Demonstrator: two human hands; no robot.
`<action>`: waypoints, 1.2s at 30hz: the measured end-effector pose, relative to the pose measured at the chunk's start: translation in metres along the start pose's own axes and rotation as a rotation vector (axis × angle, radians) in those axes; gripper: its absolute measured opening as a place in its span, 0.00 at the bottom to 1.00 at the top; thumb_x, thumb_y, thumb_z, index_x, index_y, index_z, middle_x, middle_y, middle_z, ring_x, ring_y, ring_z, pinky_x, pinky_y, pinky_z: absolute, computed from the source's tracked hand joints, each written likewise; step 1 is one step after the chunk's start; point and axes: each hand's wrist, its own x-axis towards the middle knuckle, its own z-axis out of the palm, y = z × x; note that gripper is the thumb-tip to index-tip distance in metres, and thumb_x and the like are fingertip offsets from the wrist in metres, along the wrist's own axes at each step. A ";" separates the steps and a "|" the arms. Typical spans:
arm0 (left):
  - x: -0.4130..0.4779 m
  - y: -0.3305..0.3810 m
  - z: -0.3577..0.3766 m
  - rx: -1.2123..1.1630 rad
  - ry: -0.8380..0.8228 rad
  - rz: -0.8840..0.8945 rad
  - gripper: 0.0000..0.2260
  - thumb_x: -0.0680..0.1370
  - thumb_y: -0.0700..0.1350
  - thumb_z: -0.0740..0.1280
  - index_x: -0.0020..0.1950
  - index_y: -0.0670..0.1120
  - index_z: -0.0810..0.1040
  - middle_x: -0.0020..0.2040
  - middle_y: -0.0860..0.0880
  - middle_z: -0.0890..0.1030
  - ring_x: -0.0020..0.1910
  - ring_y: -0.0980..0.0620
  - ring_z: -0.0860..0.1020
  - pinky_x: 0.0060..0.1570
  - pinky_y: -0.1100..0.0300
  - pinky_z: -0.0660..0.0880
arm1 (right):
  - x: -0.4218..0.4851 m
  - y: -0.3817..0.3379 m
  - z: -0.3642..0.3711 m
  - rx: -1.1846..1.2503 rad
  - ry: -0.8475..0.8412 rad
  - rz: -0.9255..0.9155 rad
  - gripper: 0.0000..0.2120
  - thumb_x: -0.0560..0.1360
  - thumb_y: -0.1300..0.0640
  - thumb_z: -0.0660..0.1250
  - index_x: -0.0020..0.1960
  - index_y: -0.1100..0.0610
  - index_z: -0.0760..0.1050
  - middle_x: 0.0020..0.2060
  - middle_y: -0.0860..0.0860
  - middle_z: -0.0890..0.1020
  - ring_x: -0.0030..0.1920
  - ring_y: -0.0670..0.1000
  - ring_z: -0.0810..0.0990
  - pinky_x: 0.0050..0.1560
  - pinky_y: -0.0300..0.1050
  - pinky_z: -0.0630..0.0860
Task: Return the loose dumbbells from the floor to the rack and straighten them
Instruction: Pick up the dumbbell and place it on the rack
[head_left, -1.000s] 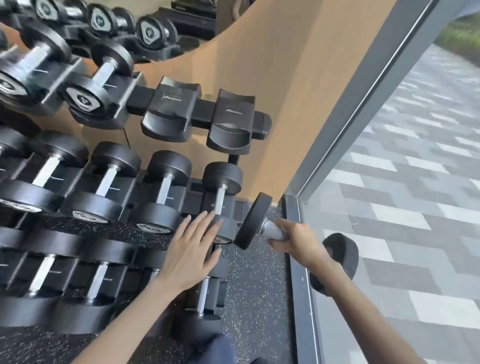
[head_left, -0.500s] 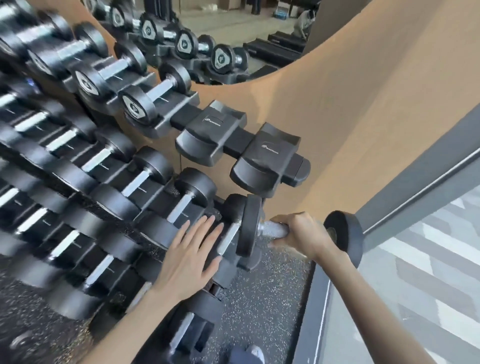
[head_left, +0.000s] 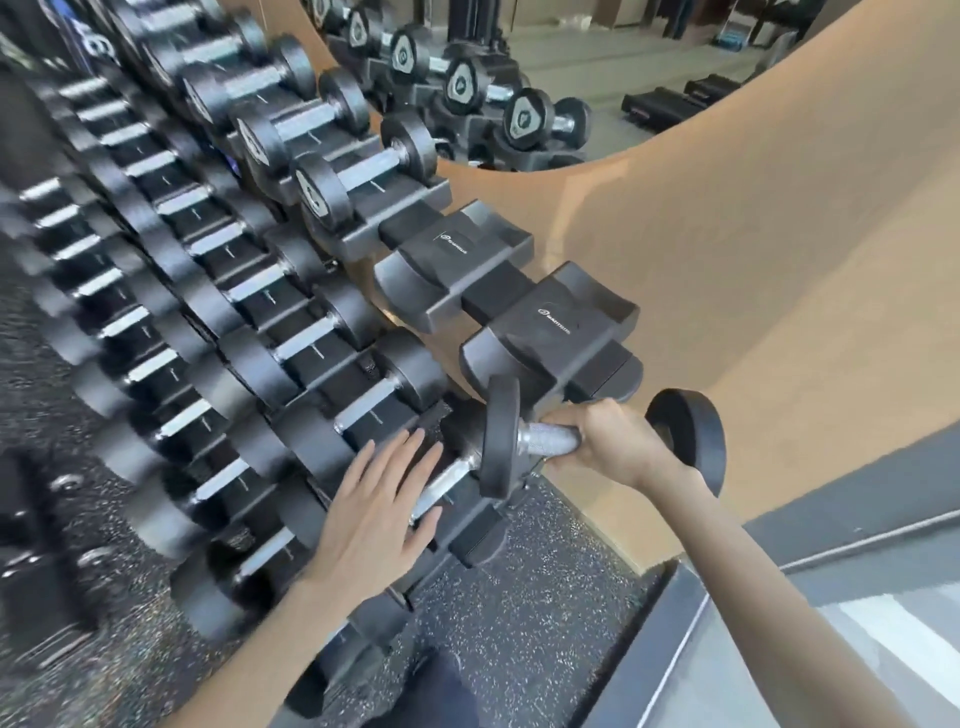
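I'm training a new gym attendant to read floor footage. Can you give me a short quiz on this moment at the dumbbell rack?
1. True or false: the right hand grips a dumbbell by its knurled handle.
2. How many cradles at the end of the rack's top tier are empty? A one, B two, C four.
3. Fill in: the left hand's fingers are ___ (straight or curled).
Key: 1 true; 2 B; 3 straight.

Matt black dumbbell (head_left: 524, 441), knurled metal handle
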 end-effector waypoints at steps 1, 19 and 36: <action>0.004 0.002 0.001 0.000 0.004 -0.016 0.26 0.78 0.56 0.54 0.72 0.45 0.67 0.71 0.44 0.69 0.71 0.45 0.66 0.70 0.47 0.57 | 0.006 0.005 -0.002 0.000 -0.006 -0.015 0.19 0.65 0.45 0.74 0.54 0.41 0.76 0.45 0.47 0.82 0.48 0.53 0.79 0.40 0.43 0.70; 0.131 -0.002 0.046 -0.076 0.074 -0.207 0.26 0.78 0.56 0.56 0.73 0.44 0.66 0.72 0.45 0.67 0.72 0.46 0.64 0.71 0.47 0.58 | 0.165 0.060 -0.049 -0.277 -0.235 -0.355 0.20 0.65 0.39 0.71 0.55 0.43 0.75 0.43 0.49 0.82 0.45 0.53 0.78 0.41 0.44 0.71; 0.155 0.025 0.059 -0.036 0.091 -0.322 0.26 0.79 0.57 0.57 0.73 0.44 0.66 0.72 0.43 0.68 0.72 0.46 0.64 0.70 0.45 0.59 | 0.216 0.123 -0.017 -0.153 0.339 -0.868 0.21 0.69 0.31 0.64 0.41 0.50 0.78 0.29 0.46 0.78 0.30 0.49 0.78 0.30 0.43 0.74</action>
